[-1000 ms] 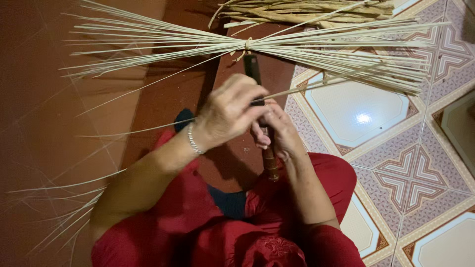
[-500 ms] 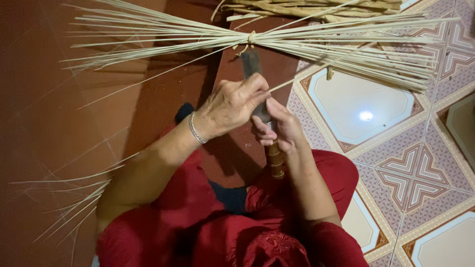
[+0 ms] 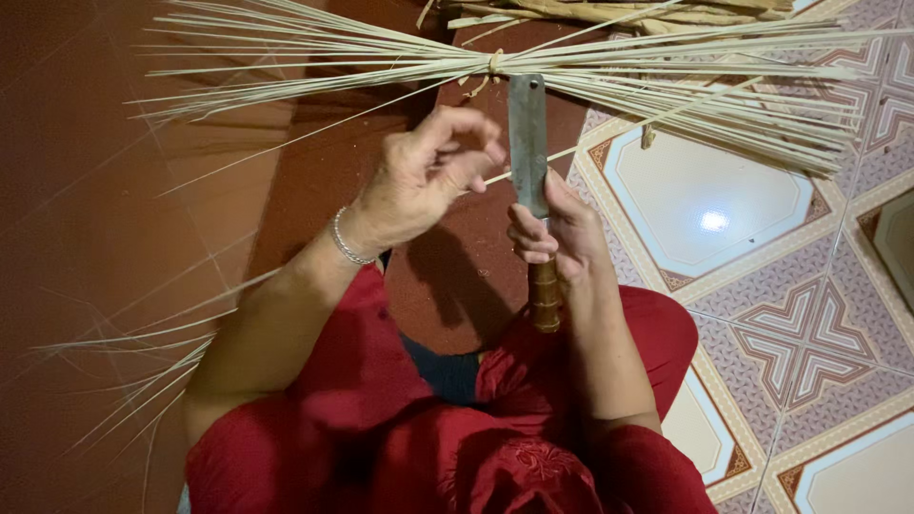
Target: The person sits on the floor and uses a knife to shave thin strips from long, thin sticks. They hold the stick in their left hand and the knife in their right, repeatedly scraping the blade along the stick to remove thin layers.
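- The right hand (image 3: 557,233) is wrapped shut round a knife (image 3: 528,143), blade pointing away from the person; the palm hides where blade meets handle, and only the brown handle end shows below the fist.
- The left hand (image 3: 428,176) is curled, fingertips pinched on a thin pale strip (image 3: 609,128) that runs up to the right past the blade; whether the strip touches the blade cannot be told.
- A silver bracelet (image 3: 347,243) circles the left wrist.
- A tied bundle of strips (image 3: 381,62) lies across the far side of the floor, fanning left and right from a knot just beyond the blade tip; its ends are cut off at the picture's edges.
- More loose strips (image 3: 143,381) spread over the floor at the near left, partly hidden by the left arm.
- A darker pile of stalks (image 3: 619,11) is cropped at the far edge.
- The floor is plain red-brown on the left (image 3: 86,190) and patterned tile (image 3: 809,343) on the right, one tile glaring with a lamp's reflection.
- The red clothing over the person's lap fills the near edge.
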